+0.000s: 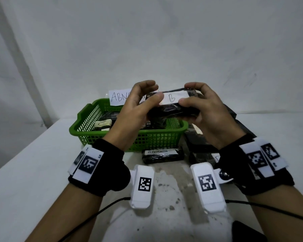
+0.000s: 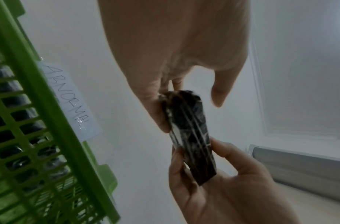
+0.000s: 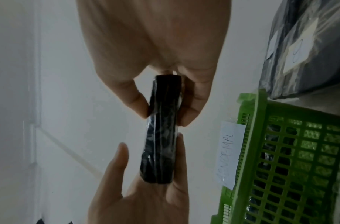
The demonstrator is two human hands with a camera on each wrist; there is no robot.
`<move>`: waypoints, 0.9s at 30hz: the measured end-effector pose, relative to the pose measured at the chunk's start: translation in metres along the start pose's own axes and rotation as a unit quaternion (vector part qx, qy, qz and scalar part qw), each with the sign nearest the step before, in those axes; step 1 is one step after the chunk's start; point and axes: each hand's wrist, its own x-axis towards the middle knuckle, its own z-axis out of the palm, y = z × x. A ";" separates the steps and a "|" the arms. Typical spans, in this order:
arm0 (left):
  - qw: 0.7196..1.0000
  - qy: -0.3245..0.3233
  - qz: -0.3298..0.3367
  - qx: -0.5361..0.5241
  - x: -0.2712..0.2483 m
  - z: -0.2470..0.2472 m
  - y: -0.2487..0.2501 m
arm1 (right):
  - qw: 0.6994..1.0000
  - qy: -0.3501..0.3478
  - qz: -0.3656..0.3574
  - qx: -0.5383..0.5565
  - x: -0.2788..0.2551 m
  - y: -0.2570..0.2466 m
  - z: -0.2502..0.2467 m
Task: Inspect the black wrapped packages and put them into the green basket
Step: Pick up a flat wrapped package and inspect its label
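A black wrapped package (image 1: 171, 111) with a white label marked "B" is held up in both hands above the green basket (image 1: 88, 119). My left hand (image 1: 155, 90) pinches its left end between thumb and fingers. My right hand (image 1: 184, 93) pinches the right end the same way. The left wrist view shows the package (image 2: 188, 128) edge-on between the two hands, and in the right wrist view the package (image 3: 163, 130) is narrow and glossy. Inside the basket lie other black packages, one with a label marked "C" (image 1: 102, 124).
A paper label reading "ABNORMAL" (image 1: 118, 97) sticks to the basket's far rim. A package labelled "IN PROGRESS" (image 1: 163, 155) lies on the white table in front of the basket. More black packages (image 1: 199, 140) are stacked right of it. A dark flat object (image 1: 243, 231) sits near my right forearm.
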 end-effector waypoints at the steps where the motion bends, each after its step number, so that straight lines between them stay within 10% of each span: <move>1: 1.000 0.010 -0.028 0.009 0.000 0.000 0.002 | 1.000 -0.016 -0.018 0.002 0.001 0.000 0.000; 13: 0.989 0.000 -0.043 0.144 -0.004 -0.007 0.004 | 0.988 0.007 -0.088 -0.126 -0.002 0.006 0.002; 23: 0.995 -0.064 -0.074 -0.036 -0.007 -0.008 0.020 | 0.970 0.040 -0.078 -0.227 0.002 0.005 -0.009; 27: 0.997 -0.031 -0.066 -0.023 -0.006 0.000 0.018 | 0.986 -0.065 -0.016 -0.150 0.002 0.005 -0.015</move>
